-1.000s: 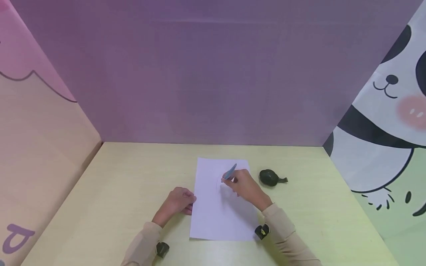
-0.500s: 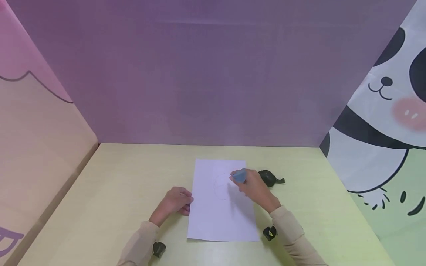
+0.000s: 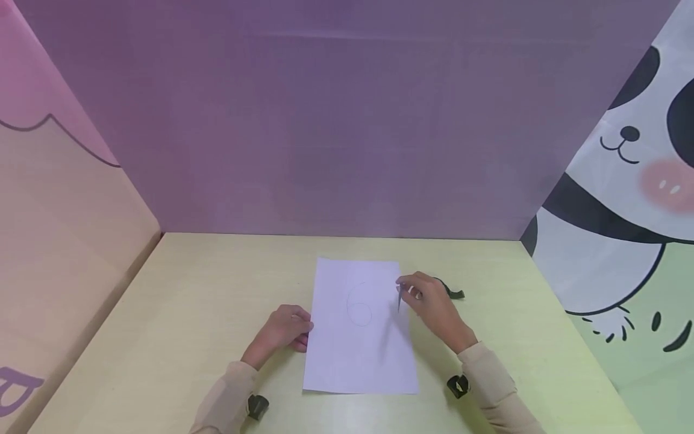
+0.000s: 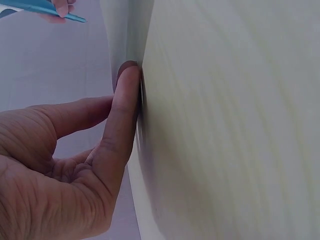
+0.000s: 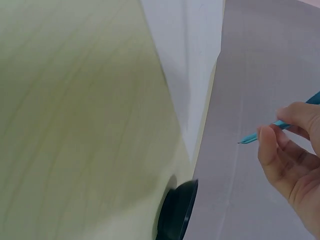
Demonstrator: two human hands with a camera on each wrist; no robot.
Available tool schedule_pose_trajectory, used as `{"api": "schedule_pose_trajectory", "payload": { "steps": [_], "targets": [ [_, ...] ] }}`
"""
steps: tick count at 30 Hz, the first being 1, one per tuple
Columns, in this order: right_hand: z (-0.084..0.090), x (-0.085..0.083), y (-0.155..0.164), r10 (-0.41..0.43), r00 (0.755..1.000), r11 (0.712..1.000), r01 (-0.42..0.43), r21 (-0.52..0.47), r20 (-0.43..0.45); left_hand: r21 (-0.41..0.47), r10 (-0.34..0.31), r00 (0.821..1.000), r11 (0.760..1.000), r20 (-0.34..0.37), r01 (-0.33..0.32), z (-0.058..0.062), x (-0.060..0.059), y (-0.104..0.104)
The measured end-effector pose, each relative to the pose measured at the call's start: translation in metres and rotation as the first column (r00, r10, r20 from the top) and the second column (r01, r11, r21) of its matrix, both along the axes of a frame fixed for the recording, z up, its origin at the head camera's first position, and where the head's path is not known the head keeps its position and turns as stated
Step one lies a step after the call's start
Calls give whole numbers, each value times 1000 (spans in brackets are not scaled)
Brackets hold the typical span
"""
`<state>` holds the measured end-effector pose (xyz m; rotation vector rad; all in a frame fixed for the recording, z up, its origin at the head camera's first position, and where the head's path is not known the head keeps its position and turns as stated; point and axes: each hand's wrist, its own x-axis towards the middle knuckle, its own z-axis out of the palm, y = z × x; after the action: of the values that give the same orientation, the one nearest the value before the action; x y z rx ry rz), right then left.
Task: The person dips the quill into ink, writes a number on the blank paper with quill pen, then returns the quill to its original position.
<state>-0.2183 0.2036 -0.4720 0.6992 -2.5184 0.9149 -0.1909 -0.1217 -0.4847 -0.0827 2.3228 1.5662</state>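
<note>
A white sheet of paper (image 3: 352,361) lies on the table with a thin drawn line (image 3: 347,304) on it, shaped like a 6. My left hand (image 3: 281,330) holds the sheet's left edge; in the left wrist view its bent fingers (image 4: 122,110) meet at that edge. Over the sheet's right edge, my right hand (image 3: 436,307) pinches a blue pen (image 3: 400,298). Seen from the right wrist, the pen's tip (image 5: 246,140) is apart from the paper. Behind the right hand, a dark rounded object with a short tail (image 3: 456,295) is partly hidden.
The pale wood table (image 3: 228,271) ends at a purple wall panel (image 3: 347,150). Printed panels stand at the left (image 3: 70,241) and right, the right one showing a panda (image 3: 602,211). Each wrist carries a small black device (image 3: 257,407).
My right hand has moved right with the pen, from over the drawing to the sheet's right edge. The curved line has become a 6 shape. My left hand stays at the paper's left edge.
</note>
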Motion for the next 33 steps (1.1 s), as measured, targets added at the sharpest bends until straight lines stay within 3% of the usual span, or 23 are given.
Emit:
{"api": "schedule_pose_trajectory", "payload": {
  "steps": [8,33],
  "targets": [
    [0,4,19,-2,994,999,7,48,-109,-6,-2,1000,1000,4,2,1,-1,1],
    [-4,10,44,-11,985,996,27,89,-171,-15,-27,999,1000,31,28,1,-5,2]
  ]
}}
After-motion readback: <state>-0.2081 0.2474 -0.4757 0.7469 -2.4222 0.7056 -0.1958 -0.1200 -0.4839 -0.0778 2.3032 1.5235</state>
